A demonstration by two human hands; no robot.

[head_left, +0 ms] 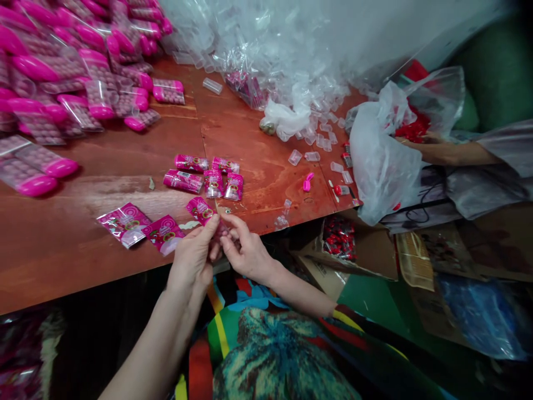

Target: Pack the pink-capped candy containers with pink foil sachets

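Two hands meet at the near edge of the worktop [83, 244]: the left hand [194, 256] and right hand [245, 253] both pinch one end of a pink packet [202, 211], fingertips closed on it, while its other end lies on the wood. Five more wrappers [206, 178] lie just beyond, and two flat ones [139, 226] to the left. Bagged pink tubes [62, 72] pile up at far left, clear caps [308, 61] at the back. A co-worker's arm [449, 153] reaches into a white bag [383, 161].
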